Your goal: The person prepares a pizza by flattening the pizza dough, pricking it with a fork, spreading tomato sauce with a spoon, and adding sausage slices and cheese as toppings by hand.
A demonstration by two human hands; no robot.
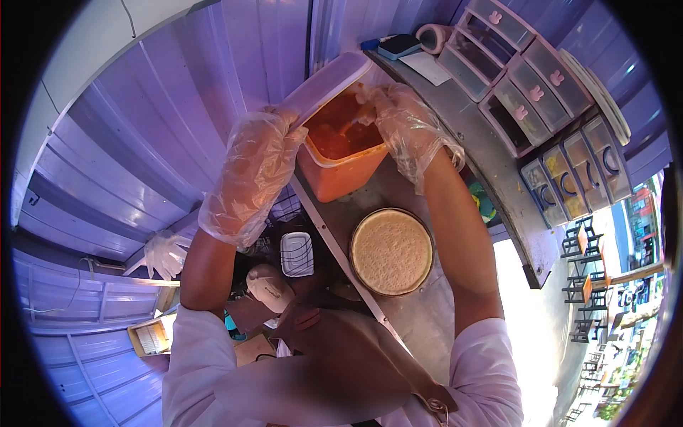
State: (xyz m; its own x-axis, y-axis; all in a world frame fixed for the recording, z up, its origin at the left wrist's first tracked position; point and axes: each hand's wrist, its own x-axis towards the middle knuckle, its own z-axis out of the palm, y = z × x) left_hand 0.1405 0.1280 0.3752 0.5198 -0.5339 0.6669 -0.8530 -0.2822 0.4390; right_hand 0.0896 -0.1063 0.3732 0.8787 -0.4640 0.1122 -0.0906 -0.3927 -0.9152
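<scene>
Both my hands wear thin clear plastic gloves. My left hand grips the lifted translucent lid of an orange plastic tub, at the tub's left rim. My right hand reaches into the tub's top right corner, fingers curled in the red-orange sauce; what they hold is hidden. The tub stands on a steel counter. Just in front of it lies a round pale dough base in a dark pan.
Along the counter's right side stand pink-handled small drawers and several clear condiment bins. A phone and a tape dispenser lie at the far end. Corrugated purple wall panels enclose the left. A white wire basket sits below the counter.
</scene>
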